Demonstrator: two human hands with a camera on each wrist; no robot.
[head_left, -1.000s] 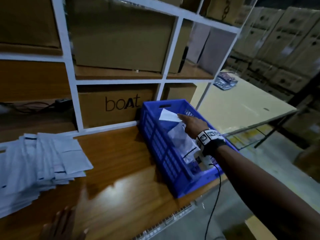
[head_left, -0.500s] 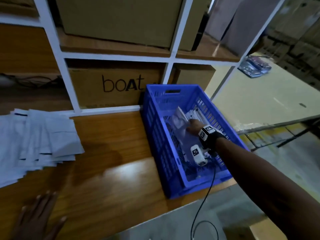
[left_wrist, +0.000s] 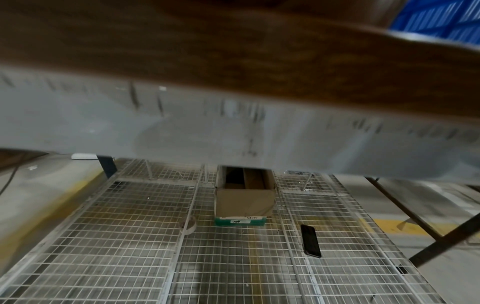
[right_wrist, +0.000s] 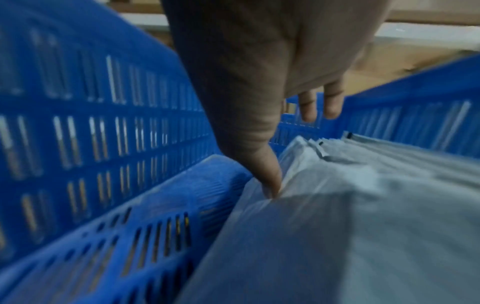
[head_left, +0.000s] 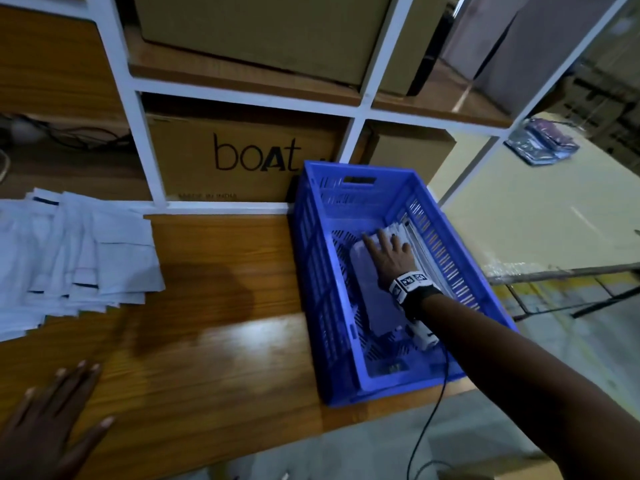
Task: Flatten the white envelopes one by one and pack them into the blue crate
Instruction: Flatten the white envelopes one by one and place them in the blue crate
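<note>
The blue crate sits on the right end of the wooden table. Several white envelopes lean in a row against its right wall. My right hand reaches into the crate with straight, spread fingers and presses the front envelope flat; the thumb tip touches its edge, beside the crate wall. A spread pile of white envelopes lies at the table's left. My left hand rests flat with straight fingers on the table's near left edge. The left wrist view shows no hand.
White-framed shelves with cardboard boxes stand right behind the table. A cream table with a wrapped packet lies to the right. Under the table are a wire-mesh rack, an open carton and a phone.
My right hand carried an envelope down into the crate, let it go, and now presses it flat against the row. The left hand slid a little along the table's near edge.
</note>
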